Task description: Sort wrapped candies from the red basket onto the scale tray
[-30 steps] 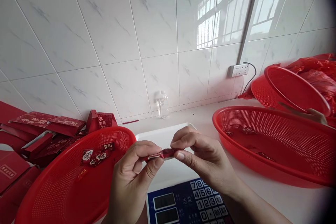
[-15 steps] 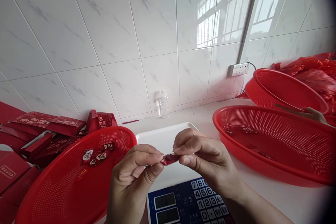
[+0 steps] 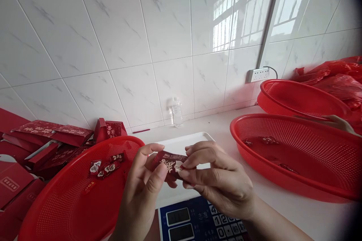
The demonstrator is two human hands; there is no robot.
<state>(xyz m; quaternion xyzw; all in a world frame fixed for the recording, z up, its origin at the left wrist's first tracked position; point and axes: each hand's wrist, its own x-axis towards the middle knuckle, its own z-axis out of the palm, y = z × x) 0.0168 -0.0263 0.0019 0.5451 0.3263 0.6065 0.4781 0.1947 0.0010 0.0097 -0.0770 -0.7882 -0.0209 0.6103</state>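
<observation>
A small dark red candy packet point(image 3: 166, 162) with pale printed characters is held up between my hands. My left hand point(image 3: 143, 186) grips its left end, thumb on the printed face and fingers behind. At the other end, my right hand point(image 3: 223, 177) pinches the packet with thumb and fingertips; a whitish patch shows there, and I cannot tell whether it is print or a tear. Below the hands is a digital scale with a white tray point(image 3: 195, 138) and a blue keypad panel point(image 3: 202, 216).
A red basket point(image 3: 76, 203) with several packets point(image 3: 110, 167) stands left, beside red boxes point(image 3: 53, 135). Another red basket point(image 3: 283, 180) with a few packets stands right. Behind it, another person's hand point(image 3: 336, 122) holds a tilted basket point(image 3: 299, 94). A clear bottle point(image 3: 177, 113) stands by the wall.
The packet has turned so that its printed face shows. My left fingers have lifted and spread around it. At the right, the other person's basket has shifted left and down.
</observation>
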